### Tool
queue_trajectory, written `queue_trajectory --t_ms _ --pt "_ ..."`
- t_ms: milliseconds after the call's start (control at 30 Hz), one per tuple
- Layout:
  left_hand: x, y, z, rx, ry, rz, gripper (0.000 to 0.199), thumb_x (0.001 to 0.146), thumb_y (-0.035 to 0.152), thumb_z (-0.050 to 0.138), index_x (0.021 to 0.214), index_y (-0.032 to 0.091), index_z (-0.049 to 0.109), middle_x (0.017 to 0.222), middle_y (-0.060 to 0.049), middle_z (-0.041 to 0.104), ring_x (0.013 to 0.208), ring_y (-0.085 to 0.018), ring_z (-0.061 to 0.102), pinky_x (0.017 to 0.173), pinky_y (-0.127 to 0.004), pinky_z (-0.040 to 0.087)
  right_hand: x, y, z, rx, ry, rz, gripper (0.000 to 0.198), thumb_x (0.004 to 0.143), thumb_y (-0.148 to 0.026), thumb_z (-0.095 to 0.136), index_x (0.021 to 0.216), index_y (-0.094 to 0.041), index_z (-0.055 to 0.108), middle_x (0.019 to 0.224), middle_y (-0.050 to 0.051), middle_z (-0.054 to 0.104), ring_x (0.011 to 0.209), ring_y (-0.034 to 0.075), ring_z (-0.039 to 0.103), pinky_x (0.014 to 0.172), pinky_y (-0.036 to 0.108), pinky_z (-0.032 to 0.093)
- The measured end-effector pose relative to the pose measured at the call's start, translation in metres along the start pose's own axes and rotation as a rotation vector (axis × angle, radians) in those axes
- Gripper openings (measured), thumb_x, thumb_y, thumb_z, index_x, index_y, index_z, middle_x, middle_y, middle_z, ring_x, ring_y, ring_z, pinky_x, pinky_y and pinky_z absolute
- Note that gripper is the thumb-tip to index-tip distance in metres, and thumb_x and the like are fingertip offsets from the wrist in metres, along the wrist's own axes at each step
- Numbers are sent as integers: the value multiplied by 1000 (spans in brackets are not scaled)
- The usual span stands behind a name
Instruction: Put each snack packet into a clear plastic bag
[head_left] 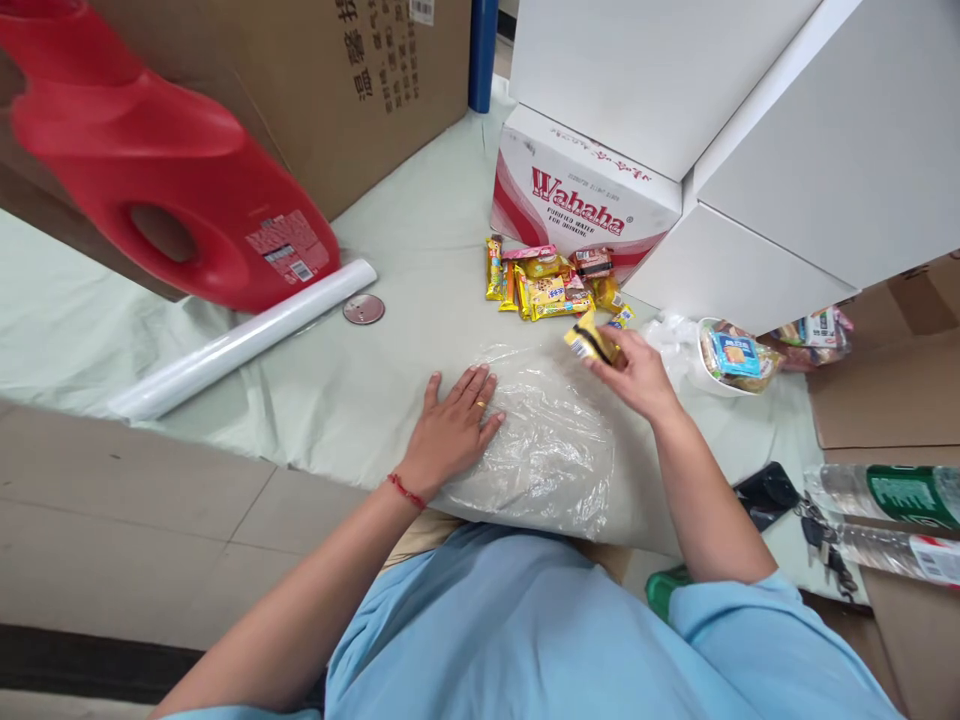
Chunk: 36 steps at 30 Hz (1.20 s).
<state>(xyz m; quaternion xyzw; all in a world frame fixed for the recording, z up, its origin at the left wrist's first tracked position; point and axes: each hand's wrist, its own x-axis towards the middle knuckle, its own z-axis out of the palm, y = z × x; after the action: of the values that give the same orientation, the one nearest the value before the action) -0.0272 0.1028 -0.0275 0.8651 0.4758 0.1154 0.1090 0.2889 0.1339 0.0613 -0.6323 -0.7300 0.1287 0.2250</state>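
Note:
My left hand (pixel 454 425) lies flat, fingers spread, on the left edge of a clear plastic bag (pixel 551 450) that is laid out on the table. My right hand (pixel 634 375) pinches a small yellow snack packet (pixel 589 340) with a dark stripe, held just beyond the bag's upper right corner. Part of that packet is covered by my fingers. A pile of wrapped snacks (pixel 551 290), mostly yellow with some pink and red, sits a little farther off, against the front of a Wahaha water carton (pixel 585 195).
On the left are a red jug (pixel 217 150), a white plastic roll (pixel 247 345), a round metal disc (pixel 364 309) and a big cardboard box (pixel 360 130). To the right stand a white tub (pixel 709 365) of packaged food, a black phone (pixel 765 495), keys (pixel 825 540) and bottles (pixel 892 490).

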Motion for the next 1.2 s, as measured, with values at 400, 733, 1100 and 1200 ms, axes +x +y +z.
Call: queue_trajectory --t_ms 400,733,1100,1200 --pt "1 4 -7 -23 0 -43 61 111 43 25 169 24 33 172 -11 39 160 -29 37 133 -65 12 -64 -66 62 -160 -522 -60 56 100 -34 67 155 -31 55 150 13 58 123 31 68 93 41 59" --pt "1 1 -2 -21 13 -32 60 111 45 30 167 25 37 174 -11 35 161 -30 35 132 -67 9 -3 -28 30 -65 -223 -69 46 105 -46 55 141 -20 66 143 16 65 124 30 67 104 43 54" --pt "0 2 -4 -45 36 -30 59 111 44 30 166 25 40 172 -10 38 160 -30 38 132 -67 15 177 28 64 -334 71 458 37 91 -34 66 120 -14 74 123 24 75 111 35 70 97 45 53" --pt "-1 2 -5 -56 41 -27 59 111 44 30 165 25 41 171 -10 40 160 -29 38 132 -66 15 176 33 67 -230 152 505 30 89 -26 63 115 -17 76 117 17 78 109 32 70 99 43 53"
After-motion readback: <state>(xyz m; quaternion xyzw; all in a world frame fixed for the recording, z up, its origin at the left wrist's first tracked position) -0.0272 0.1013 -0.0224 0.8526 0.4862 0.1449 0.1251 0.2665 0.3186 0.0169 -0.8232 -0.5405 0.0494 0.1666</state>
